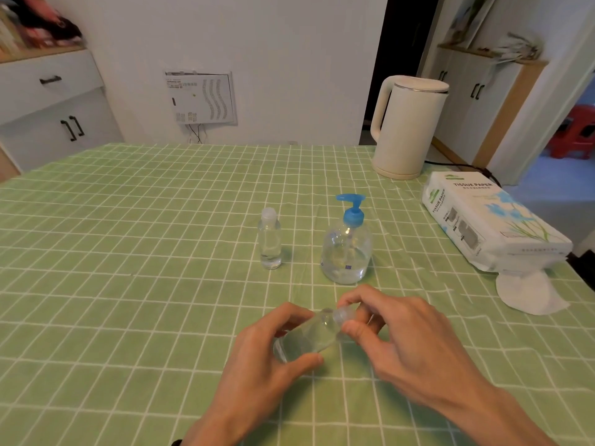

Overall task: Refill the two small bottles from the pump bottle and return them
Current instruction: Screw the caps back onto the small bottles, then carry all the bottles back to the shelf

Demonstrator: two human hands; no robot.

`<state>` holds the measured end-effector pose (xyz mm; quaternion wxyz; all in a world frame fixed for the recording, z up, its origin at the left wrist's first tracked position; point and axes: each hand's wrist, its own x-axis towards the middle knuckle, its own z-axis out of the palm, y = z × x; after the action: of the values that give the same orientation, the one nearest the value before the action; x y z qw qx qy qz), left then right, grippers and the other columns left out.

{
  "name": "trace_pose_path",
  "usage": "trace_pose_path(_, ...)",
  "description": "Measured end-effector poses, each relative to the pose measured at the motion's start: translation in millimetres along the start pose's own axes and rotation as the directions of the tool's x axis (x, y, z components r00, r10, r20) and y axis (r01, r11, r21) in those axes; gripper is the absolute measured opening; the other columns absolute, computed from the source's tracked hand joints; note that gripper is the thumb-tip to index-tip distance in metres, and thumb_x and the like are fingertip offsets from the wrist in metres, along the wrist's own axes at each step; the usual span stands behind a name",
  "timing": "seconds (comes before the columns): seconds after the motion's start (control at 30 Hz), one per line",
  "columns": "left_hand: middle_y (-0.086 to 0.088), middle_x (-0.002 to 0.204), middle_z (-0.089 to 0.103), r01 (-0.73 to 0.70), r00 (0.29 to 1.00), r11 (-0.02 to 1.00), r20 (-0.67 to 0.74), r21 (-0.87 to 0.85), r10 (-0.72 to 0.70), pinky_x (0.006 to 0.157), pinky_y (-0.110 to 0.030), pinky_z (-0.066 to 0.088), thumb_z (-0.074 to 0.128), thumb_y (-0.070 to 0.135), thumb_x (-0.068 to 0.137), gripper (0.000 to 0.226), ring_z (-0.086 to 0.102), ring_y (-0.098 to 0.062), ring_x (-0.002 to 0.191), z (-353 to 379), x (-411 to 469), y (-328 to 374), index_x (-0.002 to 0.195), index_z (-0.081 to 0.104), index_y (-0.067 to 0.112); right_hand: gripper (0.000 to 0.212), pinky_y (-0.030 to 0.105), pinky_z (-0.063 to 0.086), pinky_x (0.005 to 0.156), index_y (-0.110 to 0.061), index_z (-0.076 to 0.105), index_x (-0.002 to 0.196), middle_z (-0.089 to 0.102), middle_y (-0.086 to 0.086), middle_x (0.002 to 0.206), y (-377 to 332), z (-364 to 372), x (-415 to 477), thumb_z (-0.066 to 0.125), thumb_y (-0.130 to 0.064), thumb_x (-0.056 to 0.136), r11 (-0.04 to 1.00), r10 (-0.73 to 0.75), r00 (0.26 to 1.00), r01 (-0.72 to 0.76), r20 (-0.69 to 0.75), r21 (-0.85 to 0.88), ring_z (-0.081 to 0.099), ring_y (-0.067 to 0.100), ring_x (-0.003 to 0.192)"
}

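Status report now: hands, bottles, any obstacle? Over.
Left hand grips small bottle, tilted. Right hand pinches its cap. Second small bottle and pump bottle stand behind. Nothing blocking.

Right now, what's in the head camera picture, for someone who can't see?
The left hand grips a small clear plastic bottle, tilted above a green checked tablecloth, while fingers of the right hand pinch its cap. Behind stand another small clear capped bottle and a blue-topped clear pump bottle.
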<state>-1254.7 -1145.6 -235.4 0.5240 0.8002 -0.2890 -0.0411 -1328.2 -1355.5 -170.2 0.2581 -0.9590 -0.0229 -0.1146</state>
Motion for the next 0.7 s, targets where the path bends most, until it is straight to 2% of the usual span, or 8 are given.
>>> trace_pose_path(0.13,0.022,0.118,0.076,0.011,0.997,0.999,-0.081,-0.043,-0.014,0.101,-0.016,0.053,0.087,0.023,0.082,0.041,0.072,0.000,0.115,-8,9,-15,0.114,0.067,0.040,0.038,0.023,0.054,0.070,-0.054,0.054,0.126,0.066,-0.030,0.106,10,8,7,0.062,-0.058,0.089,0.968,0.075,0.995,-0.090,0.071,0.233,0.070,0.000,0.092)
trace_pose_path(0.2,0.015,0.124,0.076,0.075,0.983,0.981,-0.150,-0.177,-0.103,0.106,-0.026,0.056,0.081,0.007,0.089,0.043,0.074,-0.007,0.116,-17,17,-27,0.117,0.065,0.036,0.050,0.025,0.058,0.077,-0.054,0.050,0.129,0.064,-0.031,0.110,26,10,14,0.069,-0.057,0.083,0.948,0.168,0.983,-0.181,0.074,0.262,0.068,-0.004,0.097)
trace_pose_path(0.27,0.006,0.127,0.075,0.130,0.951,0.953,-0.237,-0.273,-0.198,0.102,-0.035,0.061,0.074,0.001,0.092,0.044,0.076,-0.012,0.115,-30,28,-38,0.121,0.062,0.032,0.062,0.023,0.057,0.083,-0.044,0.049,0.136,0.064,-0.028,0.110,46,13,23,0.075,-0.056,0.081,0.931,0.264,0.963,-0.268,0.052,0.246,0.066,-0.007,0.098)
trace_pose_path(0.33,0.004,0.129,0.073,0.129,0.934,0.950,-0.286,-0.283,-0.212,0.099,-0.027,0.061,0.072,0.001,0.092,0.044,0.075,-0.010,0.116,-42,42,-46,0.122,0.059,0.030,0.080,0.021,0.052,0.090,-0.033,0.042,0.146,0.060,-0.026,0.122,61,16,34,0.081,-0.055,0.079,0.914,0.345,0.938,-0.344,0.032,0.215,0.063,-0.006,0.103)
trace_pose_path(0.43,0.008,0.127,0.072,0.125,0.944,0.957,-0.267,-0.261,-0.196,0.093,-0.012,0.058,0.073,-0.003,0.092,0.044,0.074,-0.004,0.115,-53,62,-53,0.120,0.058,0.027,0.110,0.039,0.051,0.109,-0.026,0.025,0.158,0.052,-0.013,0.148,71,23,52,0.088,-0.055,0.072,0.878,0.418,0.908,-0.407,0.009,0.251,0.058,0.007,0.123)
trace_pose_path(0.5,0.009,0.124,0.071,0.126,0.950,0.962,-0.249,-0.243,-0.187,0.087,-0.007,0.056,0.074,-0.007,0.091,0.046,0.073,0.000,0.113,-58,75,-57,0.120,0.058,0.025,0.121,0.044,0.045,0.117,-0.029,0.017,0.160,0.044,-0.016,0.155,72,29,62,0.092,-0.055,0.069,0.864,0.407,0.913,-0.389,0.012,0.318,0.052,0.008,0.134)
trace_pose_path(0.6,0.013,0.129,0.066,0.137,0.958,0.966,-0.217,-0.218,-0.185,0.086,-0.004,0.053,0.078,-0.007,0.087,0.057,0.070,0.010,0.111,-64,90,-62,0.123,0.056,0.030,0.120,0.031,0.043,0.110,-0.044,0.016,0.156,0.039,-0.040,0.135,73,38,74,0.092,-0.060,0.064,0.852,0.368,0.930,-0.346,0.021,0.392,0.051,0.002,0.128)
trace_pose_path(0.7,0.017,0.134,0.065,0.151,0.975,0.966,-0.132,-0.212,-0.181,0.088,-0.009,0.056,0.083,-0.007,0.084,0.073,0.069,0.008,0.116,-69,103,-66,0.131,0.053,0.040,0.114,0.030,0.047,0.099,-0.052,0.020,0.149,0.048,-0.029,0.138,69,45,84,0.089,-0.062,0.059,0.838,0.378,0.926,-0.345,0.006,0.424,0.058,0.005,0.122)
